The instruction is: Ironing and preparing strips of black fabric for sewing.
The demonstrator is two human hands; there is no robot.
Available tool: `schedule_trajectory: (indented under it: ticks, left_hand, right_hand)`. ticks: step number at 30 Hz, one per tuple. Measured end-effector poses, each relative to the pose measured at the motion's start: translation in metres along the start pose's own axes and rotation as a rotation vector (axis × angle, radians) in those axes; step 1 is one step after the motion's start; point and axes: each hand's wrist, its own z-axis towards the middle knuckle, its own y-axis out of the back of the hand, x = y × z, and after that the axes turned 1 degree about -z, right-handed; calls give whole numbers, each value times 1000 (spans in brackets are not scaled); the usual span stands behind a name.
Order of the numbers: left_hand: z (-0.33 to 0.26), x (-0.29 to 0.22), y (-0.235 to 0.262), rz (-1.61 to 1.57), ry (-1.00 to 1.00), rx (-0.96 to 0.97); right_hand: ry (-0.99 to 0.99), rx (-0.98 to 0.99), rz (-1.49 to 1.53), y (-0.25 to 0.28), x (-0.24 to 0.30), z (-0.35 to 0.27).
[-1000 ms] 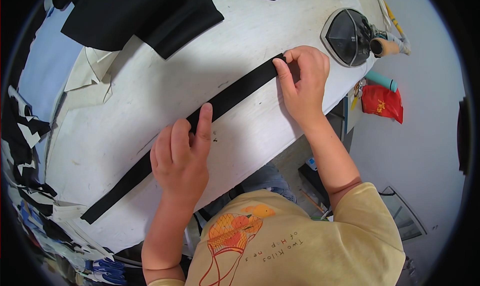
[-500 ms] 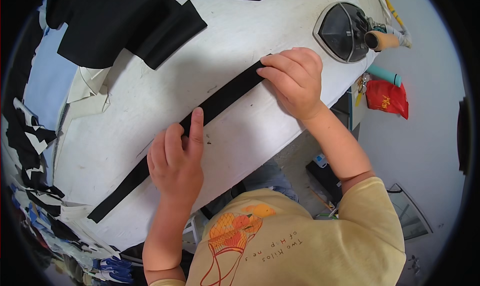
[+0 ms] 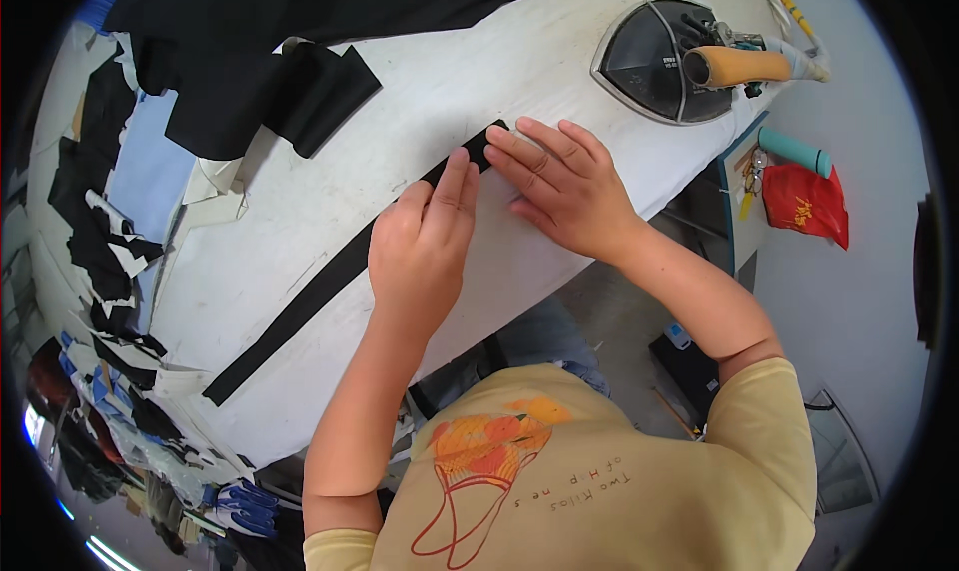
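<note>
While the long black strip point(image 3: 320, 286) lies stretched diagonally over the white surface point(image 3: 250, 271), both hands meet near its upper right end. Laying it out looks done: it runs nearly straight, its lower left end loose and untouched. Whether its edges are folded or fixed cannot be made out, so any work left along it does not show. The iron point(image 3: 639, 56) sits beyond the right hand point(image 3: 574, 186), apart from the strip, and nobody grips its tan handle. Black cloth pieces point(image 3: 220, 71) lie at the upper left, well away from both hands, beside pale cream pieces point(image 3: 215, 186).

The left hand point(image 3: 425, 236) bears on the strip with its index finger extended; its thumb is hidden, so I cannot tell if it pinches the fabric. The right hand is spread, palm down, fingers long and slightly parted, with its fingertips at the strip's end and nothing grasped.

As for containers, a red bag point(image 3: 804, 206) and a turquoise flask point(image 3: 794, 151) lie together past the surface's right edge; the contents of neither are visible. A dark box-like object point(image 3: 684, 376) is lower down, its inside likewise unseen.
</note>
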Motion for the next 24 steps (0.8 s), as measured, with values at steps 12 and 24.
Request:
schedule_trajectory:
  ticks: [12, 24]
  left_hand:
    - [-2, -5, 0, 148, -16, -46]
    - [-23, 7, 0, 26, 0, -125]
  right_hand:
    - [-158, 22, -214, 138, -164, -7]
    - [196, 226, -17, 111, -54, 45]
